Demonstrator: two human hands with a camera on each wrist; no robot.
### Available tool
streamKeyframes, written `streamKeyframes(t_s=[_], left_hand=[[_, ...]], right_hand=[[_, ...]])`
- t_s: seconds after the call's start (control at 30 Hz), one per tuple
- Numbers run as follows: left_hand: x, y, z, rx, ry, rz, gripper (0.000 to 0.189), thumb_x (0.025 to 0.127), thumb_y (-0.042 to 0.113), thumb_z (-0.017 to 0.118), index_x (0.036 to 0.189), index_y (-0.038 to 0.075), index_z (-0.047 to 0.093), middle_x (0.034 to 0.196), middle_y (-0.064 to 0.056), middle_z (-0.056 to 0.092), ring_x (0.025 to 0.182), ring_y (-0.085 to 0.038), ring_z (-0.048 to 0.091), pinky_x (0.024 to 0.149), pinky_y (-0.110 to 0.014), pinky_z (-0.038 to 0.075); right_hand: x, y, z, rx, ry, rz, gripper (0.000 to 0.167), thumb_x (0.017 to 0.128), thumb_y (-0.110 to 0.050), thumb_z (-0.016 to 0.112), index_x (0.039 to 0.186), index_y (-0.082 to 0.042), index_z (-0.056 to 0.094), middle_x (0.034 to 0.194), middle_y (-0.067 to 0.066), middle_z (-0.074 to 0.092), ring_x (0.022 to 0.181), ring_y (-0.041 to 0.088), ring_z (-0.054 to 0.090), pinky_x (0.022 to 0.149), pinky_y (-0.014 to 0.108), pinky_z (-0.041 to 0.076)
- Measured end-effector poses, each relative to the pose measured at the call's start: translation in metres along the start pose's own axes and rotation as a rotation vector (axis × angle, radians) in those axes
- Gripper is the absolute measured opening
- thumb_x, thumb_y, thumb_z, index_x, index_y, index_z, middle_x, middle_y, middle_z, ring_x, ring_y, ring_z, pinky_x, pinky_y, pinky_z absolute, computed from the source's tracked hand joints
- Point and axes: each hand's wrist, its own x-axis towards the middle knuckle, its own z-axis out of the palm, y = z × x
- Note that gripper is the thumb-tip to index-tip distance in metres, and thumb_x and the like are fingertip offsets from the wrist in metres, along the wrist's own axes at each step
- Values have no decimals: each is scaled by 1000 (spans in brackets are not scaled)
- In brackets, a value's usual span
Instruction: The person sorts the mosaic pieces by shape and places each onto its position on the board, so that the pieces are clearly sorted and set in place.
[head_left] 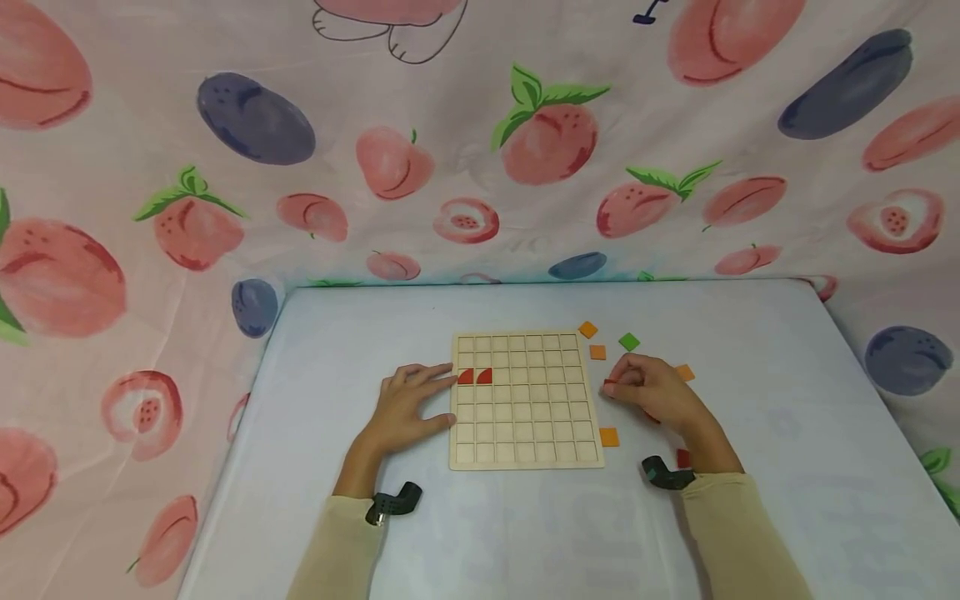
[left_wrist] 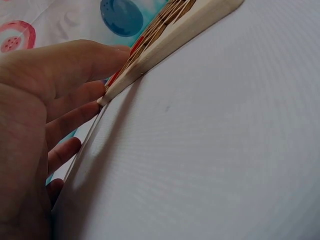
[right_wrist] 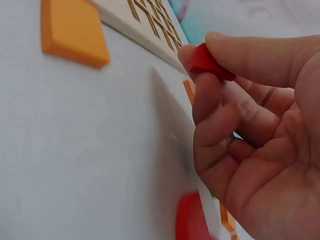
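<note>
A square wooden grid board (head_left: 525, 454) lies on the table with two red quarter-round tiles (head_left: 484, 377) in cells near its left edge. My left hand (head_left: 411, 408) has its fingers spread, with fingertips and thumb at the board's left edge; the left wrist view shows the fingers (left_wrist: 80, 65) along the wooden rim. Just off the board's right side, my right hand (head_left: 656, 393) pinches a small red tile (right_wrist: 207, 62) between thumb and fingers, above the table. Another red tile (right_wrist: 191, 220) lies under this hand, partly hidden in the head view.
Orange tiles (head_left: 609, 437) are scattered along the board's right side, with a green tile (head_left: 628, 342) near the far right corner. A red tile (head_left: 683, 458) sits beside the right wrist. Fruit-patterned cloth (head_left: 465, 167) hangs behind the white table (head_left: 525, 533).
</note>
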Motion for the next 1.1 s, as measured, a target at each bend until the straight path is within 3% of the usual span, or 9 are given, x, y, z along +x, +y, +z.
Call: streamKeyframes(t_s=[0.17, 0.27, 0.37, 0.7, 0.9, 1.1], left_hand=[[0, 0, 0, -4, -1, -2, 64, 87, 49, 71, 146, 28, 59, 159, 13, 45, 142, -24, 36, 106, -53, 28], [0, 2, 0, -8, -4, -3, 64, 87, 48, 71, 146, 28, 59, 159, 12, 45, 142, -24, 36, 107, -53, 28], [1, 4, -1, -10, -8, -5, 64, 87, 48, 72, 146, 27, 59, 159, 12, 45, 142, -24, 36, 107, -53, 28], [-1, 3, -1, -11, 4, -2, 63, 87, 46, 72, 145, 27, 59, 158, 12, 46, 142, -25, 36, 106, -54, 29], [0, 2, -1, -5, 3, -3, 63, 87, 47, 72, 145, 28, 59, 158, 12, 46, 142, -25, 36, 106, -53, 29], [0, 2, -2, -6, 6, -3, 63, 86, 46, 73, 145, 29, 60, 158, 13, 47, 142, -25, 36, 105, -52, 29]], right_hand=[[9, -8, 12, 66, -6, -101, 32, 91, -28, 78, 114, -8, 68, 96, 7, 77, 87, 9, 70, 79, 23, 51], [15, -13, 20, 202, -59, -136, 29, 91, -20, 78, 110, -1, 67, 95, 15, 74, 86, 19, 74, 81, 27, 57], [20, -18, 27, 256, -84, -159, 27, 91, -19, 78, 105, 0, 65, 96, 17, 71, 89, 21, 72, 84, 27, 55], [36, -33, 63, 211, -51, -138, 21, 87, -27, 82, 98, -12, 74, 89, 4, 75, 82, 22, 68, 75, 29, 54], [47, -40, 82, 229, -40, -133, 17, 90, -26, 80, 102, -14, 74, 96, 5, 73, 83, 21, 67, 75, 31, 54], [53, -50, 94, 264, -32, -154, 18, 93, -17, 76, 108, -9, 72, 96, 9, 75, 79, 19, 71, 72, 32, 59]])
